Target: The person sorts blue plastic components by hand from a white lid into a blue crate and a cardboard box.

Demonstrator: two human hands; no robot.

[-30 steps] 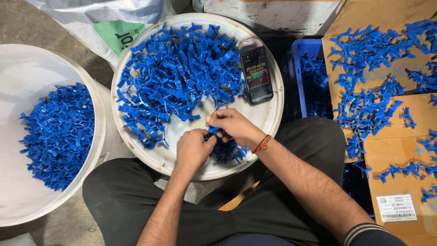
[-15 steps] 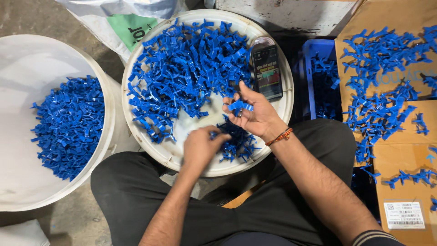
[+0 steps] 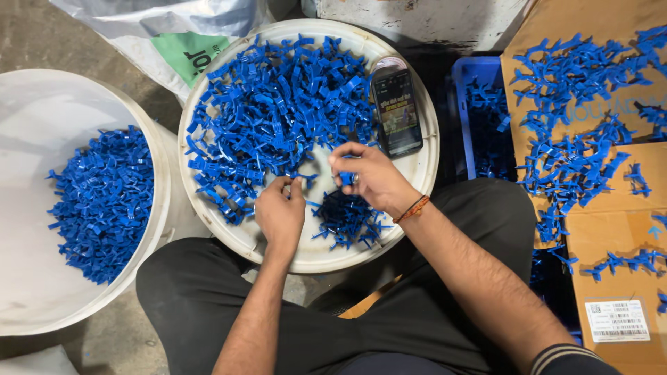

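Observation:
A round white tray point(image 3: 410, 180) rests in front of my lap, heaped with many small blue plastic clips point(image 3: 278, 104). My left hand point(image 3: 280, 214) pinches a thin blue clip at the near edge of the heap. My right hand point(image 3: 372, 177) is curled around a small blue piece just beside it, above a little dark-blue pile point(image 3: 345, 221) near the tray's front rim. A cord band sits on my right wrist. A dark phone point(image 3: 396, 104) with a lit screen lies on the tray's right side.
A big white bucket point(image 3: 42, 125) at the left holds more blue clips point(image 3: 101, 201). At the right, a brown cardboard sheet point(image 3: 611, 222) carries scattered blue clips over a blue crate point(image 3: 472, 90). A plastic bag point(image 3: 174, 28) lies behind the tray. My black-trousered legs fill the bottom.
My hands came apart, then drew close again over the tray's front. My right hand swung out to the right and back, now curled on a blue piece; my left reached into the heap's edge.

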